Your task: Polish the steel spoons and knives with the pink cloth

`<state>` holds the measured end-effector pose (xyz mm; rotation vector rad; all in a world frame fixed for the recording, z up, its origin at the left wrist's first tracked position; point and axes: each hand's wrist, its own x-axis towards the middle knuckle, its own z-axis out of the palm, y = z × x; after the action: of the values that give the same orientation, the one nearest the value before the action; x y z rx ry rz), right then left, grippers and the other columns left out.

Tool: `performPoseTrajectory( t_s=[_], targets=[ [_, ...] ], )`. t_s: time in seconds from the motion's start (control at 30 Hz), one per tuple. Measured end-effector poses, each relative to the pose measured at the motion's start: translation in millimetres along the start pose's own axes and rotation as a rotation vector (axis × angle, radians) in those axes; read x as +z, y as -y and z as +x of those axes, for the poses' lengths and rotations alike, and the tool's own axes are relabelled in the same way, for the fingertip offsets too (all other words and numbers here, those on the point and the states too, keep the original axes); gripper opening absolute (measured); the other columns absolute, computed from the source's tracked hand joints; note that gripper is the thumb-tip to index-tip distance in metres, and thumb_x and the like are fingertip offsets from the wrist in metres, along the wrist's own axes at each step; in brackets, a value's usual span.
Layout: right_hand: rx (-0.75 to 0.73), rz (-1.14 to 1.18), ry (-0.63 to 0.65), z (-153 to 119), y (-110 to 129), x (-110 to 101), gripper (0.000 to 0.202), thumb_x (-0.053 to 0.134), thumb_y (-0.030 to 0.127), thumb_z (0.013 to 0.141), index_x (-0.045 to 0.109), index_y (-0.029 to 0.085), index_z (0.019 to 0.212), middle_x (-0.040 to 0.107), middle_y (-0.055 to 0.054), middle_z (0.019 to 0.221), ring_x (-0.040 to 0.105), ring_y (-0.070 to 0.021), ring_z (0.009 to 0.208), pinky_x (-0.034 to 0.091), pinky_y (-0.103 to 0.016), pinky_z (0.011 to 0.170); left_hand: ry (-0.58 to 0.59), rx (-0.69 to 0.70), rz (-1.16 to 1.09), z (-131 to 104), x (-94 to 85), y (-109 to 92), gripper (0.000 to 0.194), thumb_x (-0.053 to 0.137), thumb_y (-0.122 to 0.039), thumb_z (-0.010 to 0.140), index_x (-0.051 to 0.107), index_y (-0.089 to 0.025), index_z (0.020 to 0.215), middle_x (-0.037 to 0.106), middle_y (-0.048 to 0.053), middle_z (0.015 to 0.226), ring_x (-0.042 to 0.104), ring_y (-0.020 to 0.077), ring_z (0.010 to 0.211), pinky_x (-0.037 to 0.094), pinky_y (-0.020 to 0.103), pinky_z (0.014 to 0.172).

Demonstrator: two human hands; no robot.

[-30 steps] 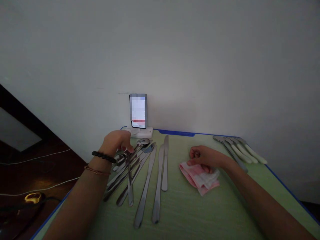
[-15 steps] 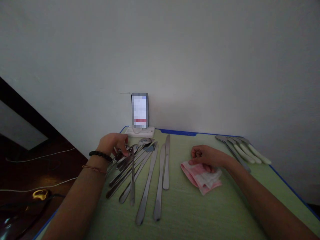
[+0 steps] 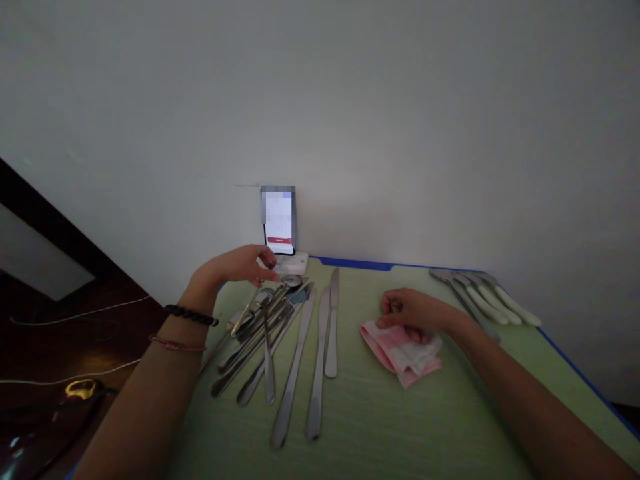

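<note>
My left hand [image 3: 247, 263] is over the far end of a pile of metal cutlery, in front of the phone, with its thumb and fingers apart and nothing seen between them. Below it lie several knives, forks and spoons [image 3: 270, 333], fanned and overlapping. Two more knives [image 3: 320, 360] lie side by side to the right of the pile. My right hand [image 3: 413, 315] rests with curled fingers on a folded pink and white cloth [image 3: 403, 350], gripping its upper edge.
A lit phone [image 3: 279, 220] stands upright on a white base [image 3: 295, 263] against the wall. Several white-handled utensils [image 3: 487, 300] lie at the right edge of the green table [image 3: 370, 413]. Cables and a golden object [image 3: 81, 389] are on the dark floor at left.
My left hand has lifted off the cutlery and moved up and to the right, its fingers opening. One utensil's handle in the pile has shifted slightly. My right hand and the cloth have stayed put.
</note>
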<state>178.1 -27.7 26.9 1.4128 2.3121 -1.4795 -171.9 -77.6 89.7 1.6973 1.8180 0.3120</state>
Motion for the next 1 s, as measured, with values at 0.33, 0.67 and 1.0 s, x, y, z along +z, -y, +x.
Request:
performPoseTrajectory(
  t_s=[0.33,0.67,1.0],
  targets=[
    [0.017,-0.014,-0.031,0,0,0,0.034,0.068,0.044,0.067,0.047,0.02,0.077,0.05,0.007,0.043,0.047,-0.0084,0.032,0.036,-0.018,0.032,0.166,0.293,-0.255,2,46.4,-56,0.035,0.058,-0.046,0.076,0.061,-0.014,0.089,0.068,0.003,0.081,0.065,0.0145,0.067,0.05,0.023,0.059],
    [-0.341,-0.365,-0.524,16,-5,14,0.027,0.051,0.043,0.081,0.052,0.018,0.069,0.058,-0.001,0.065,0.048,-0.0114,0.058,0.036,-0.024,0.055,0.185,0.195,-0.252,13,117.8,-75,0.029,0.037,-0.046,0.09,0.048,-0.019,0.083,0.039,-0.009,0.045,0.039,0.0069,0.032,0.026,0.018,0.034],
    [-0.535,-0.465,-0.649,25,-22,17,0.021,0.058,0.024,0.075,0.056,0.016,0.094,0.057,-0.01,0.098,0.048,-0.0218,0.094,0.038,-0.035,0.087,0.25,0.157,-0.525,16,133.6,-84,0.023,0.034,-0.034,0.088,0.049,-0.016,0.085,0.068,0.005,0.086,0.063,0.0112,0.054,0.04,0.019,0.04]
  ],
)
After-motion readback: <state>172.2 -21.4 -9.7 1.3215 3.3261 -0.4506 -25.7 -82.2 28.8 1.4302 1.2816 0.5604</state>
